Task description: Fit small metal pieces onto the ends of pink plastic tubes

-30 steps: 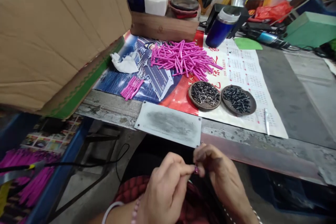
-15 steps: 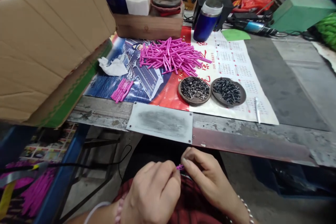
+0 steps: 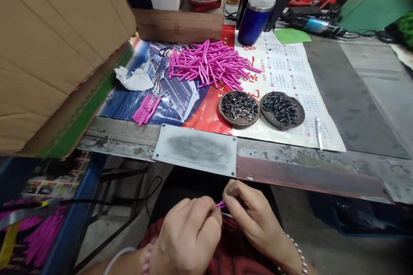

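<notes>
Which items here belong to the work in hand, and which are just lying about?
In use:
- left hand and right hand, both pinching one pink tube
- pile of pink tubes
- small pink bundle
- two dishes of small dark metal parts

Lying about:
- blue flask
- crumpled tissue
- cardboard box
- green box

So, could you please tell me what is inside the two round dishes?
The left dish holds shiny silvery small metal parts; the right dish holds darker ones. Both heaps hide the dish bottoms.
</notes>
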Demonstrator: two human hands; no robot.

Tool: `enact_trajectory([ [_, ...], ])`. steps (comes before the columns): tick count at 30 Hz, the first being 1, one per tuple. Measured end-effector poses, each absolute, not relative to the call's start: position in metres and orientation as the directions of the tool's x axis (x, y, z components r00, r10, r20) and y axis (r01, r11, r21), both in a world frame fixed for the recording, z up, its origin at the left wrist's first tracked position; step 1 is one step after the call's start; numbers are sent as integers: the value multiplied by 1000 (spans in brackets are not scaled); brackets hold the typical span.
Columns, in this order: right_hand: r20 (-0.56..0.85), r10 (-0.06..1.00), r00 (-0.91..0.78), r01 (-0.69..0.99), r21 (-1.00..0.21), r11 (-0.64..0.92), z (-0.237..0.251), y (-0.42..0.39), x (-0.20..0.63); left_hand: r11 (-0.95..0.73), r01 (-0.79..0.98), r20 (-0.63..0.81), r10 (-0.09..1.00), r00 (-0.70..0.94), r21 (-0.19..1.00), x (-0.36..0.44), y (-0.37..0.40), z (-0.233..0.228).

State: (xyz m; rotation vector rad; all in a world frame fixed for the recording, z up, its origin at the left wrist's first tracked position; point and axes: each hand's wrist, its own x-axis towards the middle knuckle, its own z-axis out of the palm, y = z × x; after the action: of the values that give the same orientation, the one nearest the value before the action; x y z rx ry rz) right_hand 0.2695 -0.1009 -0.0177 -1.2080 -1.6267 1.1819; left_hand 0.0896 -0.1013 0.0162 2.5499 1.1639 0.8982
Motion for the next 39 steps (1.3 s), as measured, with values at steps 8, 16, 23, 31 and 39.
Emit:
enact_trajectory([
  [8, -32, 981, -191, 191, -982, 5, -14, -98, 262, -546, 574, 337, 834, 436, 610, 84, -103, 7],
  [16, -226, 960, -166, -173, -952, -254, -30, -114, 244, -180, 253, 106, 953, 282, 950, 81, -101, -4],
  [23, -198, 967, -159, -60, -976, -210, -39, -121, 223, 54, 35, -59, 983, 176, 998, 89, -111, -8],
  [31, -102, 985, -139, 28, -995, -99, -32, -111, 238, 7, 116, -22, 991, 135, 993, 87, -116, -5],
  [39, -149, 985, -84, -101, -982, -157, -30, -118, 252, -429, 483, 318, 901, 296, 763, 80, -122, 5],
])
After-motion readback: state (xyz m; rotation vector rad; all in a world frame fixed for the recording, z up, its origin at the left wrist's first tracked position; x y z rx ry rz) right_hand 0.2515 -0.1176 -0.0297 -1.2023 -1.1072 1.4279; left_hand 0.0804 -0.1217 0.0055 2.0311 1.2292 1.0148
